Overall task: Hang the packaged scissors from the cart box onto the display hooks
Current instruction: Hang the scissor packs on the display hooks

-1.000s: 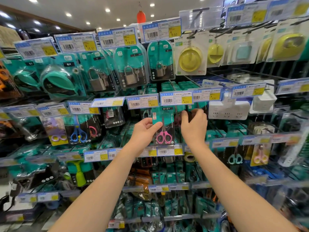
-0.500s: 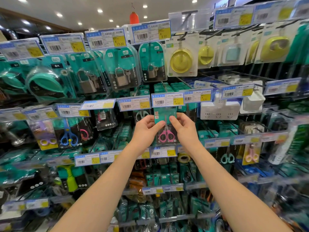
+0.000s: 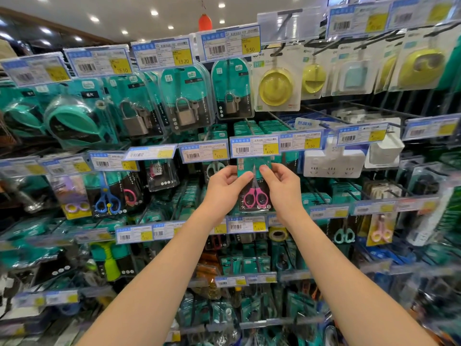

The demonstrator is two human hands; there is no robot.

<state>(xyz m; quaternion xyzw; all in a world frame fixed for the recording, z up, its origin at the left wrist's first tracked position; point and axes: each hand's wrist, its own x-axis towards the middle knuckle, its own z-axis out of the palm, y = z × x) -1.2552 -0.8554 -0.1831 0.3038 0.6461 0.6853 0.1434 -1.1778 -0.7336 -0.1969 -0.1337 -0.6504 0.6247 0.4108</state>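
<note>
Scissors pack (image 3: 255, 193), pink handles, pinched btwn both hands: left hand (image 3: 224, 189) thumb on its left edge, right hand (image 3: 282, 187) thumb on its right edge. Pack top sits just under the 4.00 price tag (image 3: 254, 147), w/ padlocks (image 3: 185, 116) above and a white power strip (image 3: 333, 164) to the right.

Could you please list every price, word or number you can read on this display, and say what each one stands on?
"16.50": yellow price tag above the larger padlock.
"13.20": tag above the middle padlock.
"9.50": tag above the small padlock.
"4.00": tag over the pink scissors pack, held by left hand and right hand.
"3.50": tag to its right.
Barcodes, small print and lower tags: too blurred.
</note>
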